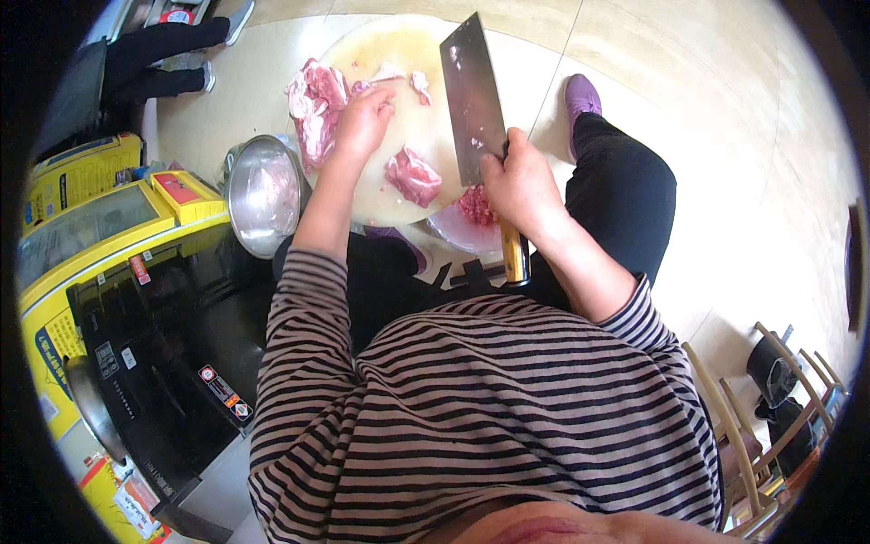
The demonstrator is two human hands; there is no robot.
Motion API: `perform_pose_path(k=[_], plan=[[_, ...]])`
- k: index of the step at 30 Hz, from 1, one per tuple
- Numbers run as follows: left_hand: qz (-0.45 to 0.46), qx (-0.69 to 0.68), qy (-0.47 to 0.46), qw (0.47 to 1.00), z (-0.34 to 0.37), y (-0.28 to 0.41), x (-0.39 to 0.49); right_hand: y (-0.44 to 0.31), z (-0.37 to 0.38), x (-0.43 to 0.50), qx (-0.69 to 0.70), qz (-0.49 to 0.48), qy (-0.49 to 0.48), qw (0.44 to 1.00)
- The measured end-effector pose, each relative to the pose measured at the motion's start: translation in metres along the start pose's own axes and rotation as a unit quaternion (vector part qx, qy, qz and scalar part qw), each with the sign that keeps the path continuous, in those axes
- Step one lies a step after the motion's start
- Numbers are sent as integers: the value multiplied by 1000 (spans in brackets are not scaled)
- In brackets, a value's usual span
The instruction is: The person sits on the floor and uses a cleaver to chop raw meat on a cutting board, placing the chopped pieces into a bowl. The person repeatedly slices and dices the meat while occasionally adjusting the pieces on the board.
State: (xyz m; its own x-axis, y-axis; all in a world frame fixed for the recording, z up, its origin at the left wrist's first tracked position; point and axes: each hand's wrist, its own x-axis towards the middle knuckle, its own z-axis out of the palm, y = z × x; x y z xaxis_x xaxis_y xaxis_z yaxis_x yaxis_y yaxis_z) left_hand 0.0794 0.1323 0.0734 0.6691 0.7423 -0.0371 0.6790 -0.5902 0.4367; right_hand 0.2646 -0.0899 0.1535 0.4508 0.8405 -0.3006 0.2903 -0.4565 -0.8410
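Observation:
My right hand (523, 183) is closed around the wooden handle of a Chinese cleaver (472, 102), its broad blade raised over the right side of a round cutting board (408, 129). Above the board's left part is my left hand (367, 119), fingers partly bent, beside a large piece of raw meat (316, 112). Whether those fingers grip a scrap cannot be seen. A smaller meat chunk (412, 177) lies near the board's front, and pale trimmings (420, 87) lie farther back. Minced meat (478, 205) sits in a clear bowl or bag (462, 231), partly behind my right hand.
A steel bowl (262, 197) stands left of the board. Beside it are a black glossy appliance (177, 319) and yellow boxes (88, 177). Another person's legs (163, 54) are at the upper left. A wooden chair (734, 435) stands at the lower right.

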Motion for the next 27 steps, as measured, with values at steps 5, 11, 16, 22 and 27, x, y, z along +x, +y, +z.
perform_pose_path(k=[5,11,16,22,27], plan=[[-134,-53,-94,985,14,-5,-74,-3,0,-1,-14,5,-23,1000],[-192,-119,-81,971,39,-4,-88,-3,2,-4,-36,3,-28,999],[-232,-184,-82,952,45,-10,-82,-1,4,-4,-28,7,-19,999],[-219,-166,-152,949,45,1,-69,-2,4,-6,-22,6,-14,1000],[-179,-234,-171,940,15,25,-48,5,4,-7,1,-4,-4,1000]])
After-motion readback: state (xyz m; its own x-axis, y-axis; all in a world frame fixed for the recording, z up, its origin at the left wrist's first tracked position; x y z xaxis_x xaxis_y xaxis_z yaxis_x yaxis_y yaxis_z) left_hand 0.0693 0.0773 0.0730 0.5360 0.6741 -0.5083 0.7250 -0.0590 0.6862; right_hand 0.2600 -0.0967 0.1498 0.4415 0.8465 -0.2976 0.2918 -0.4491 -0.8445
